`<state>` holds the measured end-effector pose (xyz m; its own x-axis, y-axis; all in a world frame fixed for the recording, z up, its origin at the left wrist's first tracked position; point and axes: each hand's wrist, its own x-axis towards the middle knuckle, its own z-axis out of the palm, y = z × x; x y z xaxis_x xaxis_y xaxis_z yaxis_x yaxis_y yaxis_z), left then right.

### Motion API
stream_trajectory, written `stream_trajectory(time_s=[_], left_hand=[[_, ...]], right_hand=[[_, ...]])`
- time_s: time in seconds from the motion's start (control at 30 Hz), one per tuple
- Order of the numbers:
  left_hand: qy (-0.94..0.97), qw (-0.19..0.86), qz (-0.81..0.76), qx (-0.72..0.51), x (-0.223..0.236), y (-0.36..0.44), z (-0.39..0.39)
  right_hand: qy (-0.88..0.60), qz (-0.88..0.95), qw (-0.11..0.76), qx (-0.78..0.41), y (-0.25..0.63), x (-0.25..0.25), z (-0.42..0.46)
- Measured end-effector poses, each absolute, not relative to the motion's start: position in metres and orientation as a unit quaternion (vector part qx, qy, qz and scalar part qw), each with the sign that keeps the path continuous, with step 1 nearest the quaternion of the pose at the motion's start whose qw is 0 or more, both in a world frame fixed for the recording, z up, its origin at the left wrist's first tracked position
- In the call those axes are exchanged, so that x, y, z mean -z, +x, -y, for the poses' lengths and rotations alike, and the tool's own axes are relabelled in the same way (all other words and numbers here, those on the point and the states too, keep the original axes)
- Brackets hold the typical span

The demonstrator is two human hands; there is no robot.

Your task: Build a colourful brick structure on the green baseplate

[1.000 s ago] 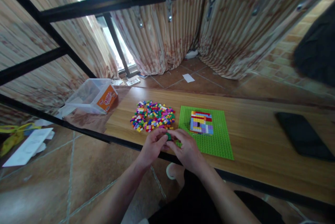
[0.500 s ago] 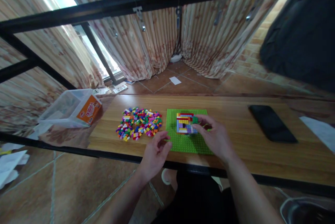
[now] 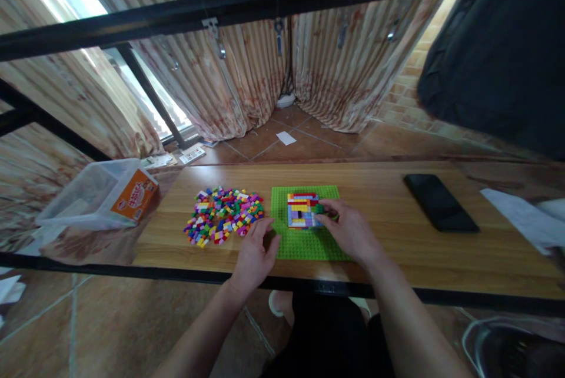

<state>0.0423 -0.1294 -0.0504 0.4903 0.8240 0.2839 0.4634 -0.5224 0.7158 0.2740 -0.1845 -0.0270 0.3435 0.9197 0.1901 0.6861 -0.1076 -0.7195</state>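
Note:
A square, multicoloured brick build with red, yellow, blue and lilac rows sits on the green baseplate. At its right side, the thumb and fingers of my right hand close on a dark green brick, which is partly covered by the fingers. My left hand hovers by the baseplate's left edge, near the loose brick pile. Its fingers are bent, with a gap between them and the thumb, and nothing shows inside.
A black phone lies on the wooden table to the right, with white paper beyond it. A clear plastic box with an orange label stands at the left. A black bar runs along the table's near edge.
The whole view has shifted, so the table things appear further left. My right hand stays at the build's right side with the green brick; my left hand remains beside the baseplate.

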Motion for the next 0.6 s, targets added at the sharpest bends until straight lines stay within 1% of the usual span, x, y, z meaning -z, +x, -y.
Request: stream_trajectory(time_s=[0.2, 0.4, 0.6], left_hand=[[0.834, 0.239, -0.394, -0.304, 0.052, 0.034, 0.117], [0.857, 0.192, -0.373, -0.299, 0.059, 0.035, 0.121], [0.862, 0.167, -0.370, -0.302, 0.063, 0.037, 0.125]], right_hand=[[-0.728, 0.551, 0.381, -0.146, 0.275, 0.029, 0.183], [-0.736, 0.536, 0.389, -0.142, 0.276, 0.032, 0.178], [-0.733, 0.532, 0.402, -0.138, 0.276, 0.036, 0.173]])
